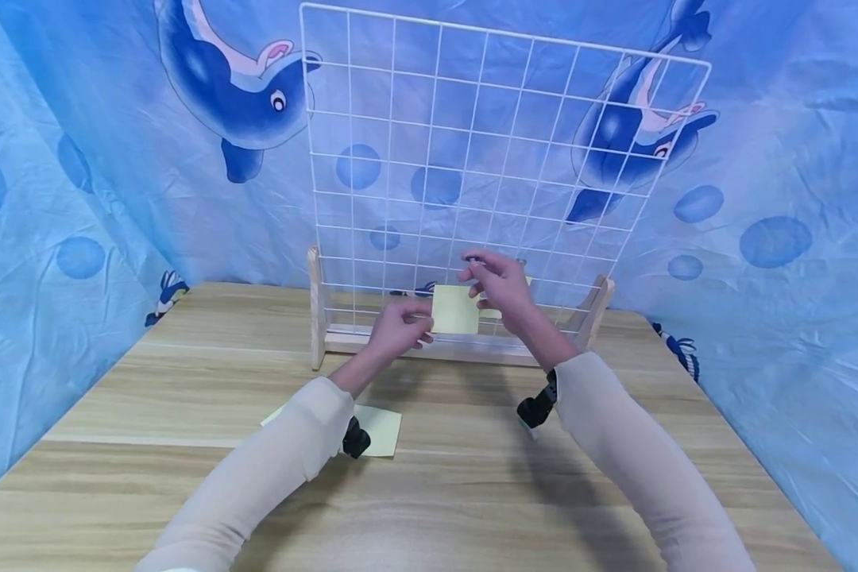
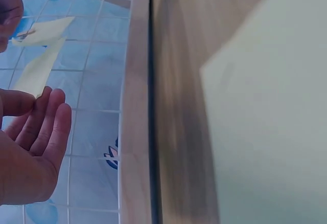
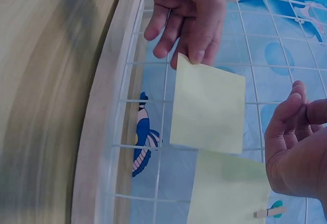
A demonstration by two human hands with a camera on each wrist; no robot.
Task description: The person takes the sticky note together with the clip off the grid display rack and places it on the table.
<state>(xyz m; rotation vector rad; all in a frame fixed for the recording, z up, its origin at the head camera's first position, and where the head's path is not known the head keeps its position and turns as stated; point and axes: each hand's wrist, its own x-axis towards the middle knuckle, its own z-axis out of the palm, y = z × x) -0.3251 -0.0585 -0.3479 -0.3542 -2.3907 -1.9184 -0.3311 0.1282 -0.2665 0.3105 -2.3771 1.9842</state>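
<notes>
A square pale yellow paper note [image 1: 455, 310] stands in front of the wire grid, overlapping its lower part in the head view. My left hand [image 1: 403, 326] pinches it by one corner between thumb and fingers, as the right wrist view shows. My right hand [image 1: 499, 282] is raised by the note's other side with its fingers bent. Its fingertips hold a small dark thing [image 1: 474, 259], whose kind I cannot tell. A second yellow note [image 3: 230, 188] hangs on the grid beside the first, with a small wooden clothespin [image 3: 271, 212] bearing a green piece at its edge.
The white wire grid [image 1: 439, 77] rises from a wooden stand [image 1: 316, 310] at the back of the wooden table [image 1: 465, 492]. More yellow paper [image 1: 380, 431] lies on the tabletop, partly behind my left sleeve. A blue dolphin-print curtain [image 1: 772, 159] surrounds the table.
</notes>
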